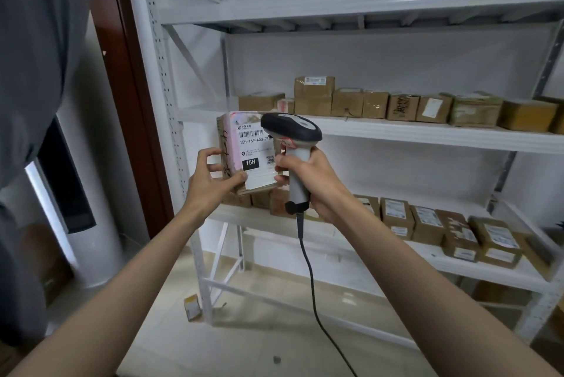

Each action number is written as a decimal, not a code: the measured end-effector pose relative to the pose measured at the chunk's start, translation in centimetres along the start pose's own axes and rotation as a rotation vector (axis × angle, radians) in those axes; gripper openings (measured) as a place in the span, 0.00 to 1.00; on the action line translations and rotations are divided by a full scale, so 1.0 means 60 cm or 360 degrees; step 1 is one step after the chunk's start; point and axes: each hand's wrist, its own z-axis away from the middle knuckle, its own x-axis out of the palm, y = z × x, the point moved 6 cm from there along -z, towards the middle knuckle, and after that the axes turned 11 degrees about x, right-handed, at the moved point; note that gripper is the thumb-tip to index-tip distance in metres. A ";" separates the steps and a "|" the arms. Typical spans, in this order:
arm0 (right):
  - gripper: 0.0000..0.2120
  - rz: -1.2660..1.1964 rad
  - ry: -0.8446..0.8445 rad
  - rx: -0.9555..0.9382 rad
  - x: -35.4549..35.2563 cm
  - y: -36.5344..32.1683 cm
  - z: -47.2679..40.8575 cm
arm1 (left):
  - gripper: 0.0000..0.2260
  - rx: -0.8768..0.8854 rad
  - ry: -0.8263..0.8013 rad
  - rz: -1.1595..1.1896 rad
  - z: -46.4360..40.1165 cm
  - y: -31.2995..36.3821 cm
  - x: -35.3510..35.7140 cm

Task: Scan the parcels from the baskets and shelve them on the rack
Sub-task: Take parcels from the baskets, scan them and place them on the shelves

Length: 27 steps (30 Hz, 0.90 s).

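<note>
At frame centre, the left hand gripped a brown cardboard parcel; the right hand clasped the grey corded handheld scanner. Aiming squarely at the white label's barcode would likely help.

Parcel sits betw. left hand fingers and right hand fingertips, in front of rack. Scanner in right fist, head above those fingers, overlapping parcel's right edge. Cable hangs below fist. Shelved boxes behind, right of fingers.
</note>
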 end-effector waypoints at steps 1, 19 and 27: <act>0.14 0.0003 0.0003 -0.0002 0.012 -0.002 -0.026 | 0.29 0.0008 -0.0008 -0.0001 -0.024 -0.011 -0.009; 0.09 0.0076 -0.0009 0.0031 0.129 0.015 -0.396 | 0.29 -0.0070 0.0035 0.0047 -0.330 -0.230 -0.094; 0.14 0.0063 -0.0051 0.0099 0.105 0.028 -0.552 | 0.26 -0.0098 0.0088 0.0095 -0.480 -0.286 -0.065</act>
